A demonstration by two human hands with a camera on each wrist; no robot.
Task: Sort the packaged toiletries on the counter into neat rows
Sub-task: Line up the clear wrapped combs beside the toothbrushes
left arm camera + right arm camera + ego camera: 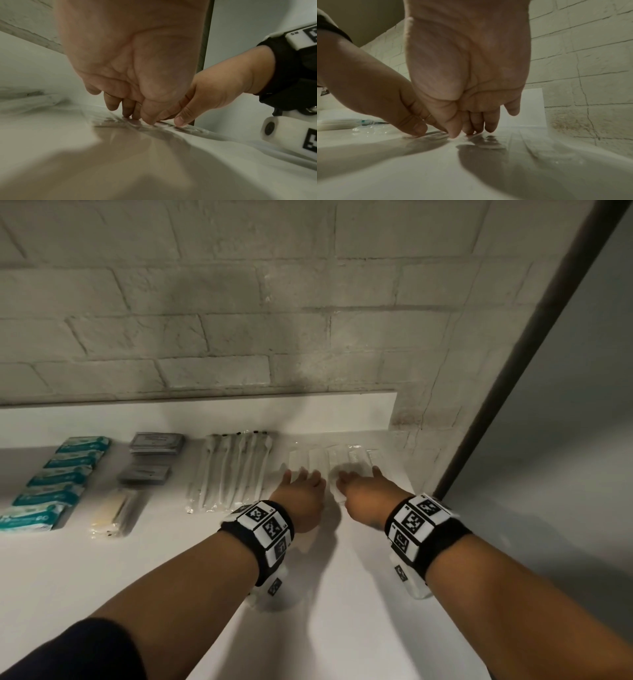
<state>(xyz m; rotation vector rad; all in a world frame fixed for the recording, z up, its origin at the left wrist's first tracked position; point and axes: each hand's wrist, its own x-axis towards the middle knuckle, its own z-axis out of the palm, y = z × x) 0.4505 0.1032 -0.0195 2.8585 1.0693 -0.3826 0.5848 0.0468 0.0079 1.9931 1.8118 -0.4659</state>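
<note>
A row of flat clear-wrapped white packets lies at the back right of the white counter. My left hand rests on the row's near left end with straight fingers. My right hand lies beside it over a round white packet. In the left wrist view the left hand's fingertips press on the clear wrapping, with the right hand touching down next to them. In the right wrist view the right hand's fingertips press on the clear film, beside the left hand.
Left of the hands lie a row of wrapped toothbrushes, grey packets, yellowish sachets and a column of teal boxes. A brick wall backs the counter. A dark frame edge bounds it on the right.
</note>
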